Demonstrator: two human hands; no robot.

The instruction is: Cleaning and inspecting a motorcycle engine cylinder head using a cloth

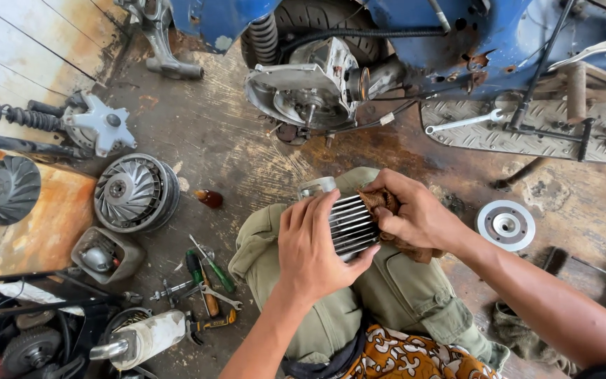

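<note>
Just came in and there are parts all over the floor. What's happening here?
A person sits on the floor holding a finned engine cylinder on their lap. The left hand steadies it; the right hand presses a brown rag against its fins. A stripped blue scooter stands ahead, screwdrivers lie left.

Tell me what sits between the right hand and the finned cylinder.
A brown rag, pressed by the right hand against the finned cylinder; head view.
</note>
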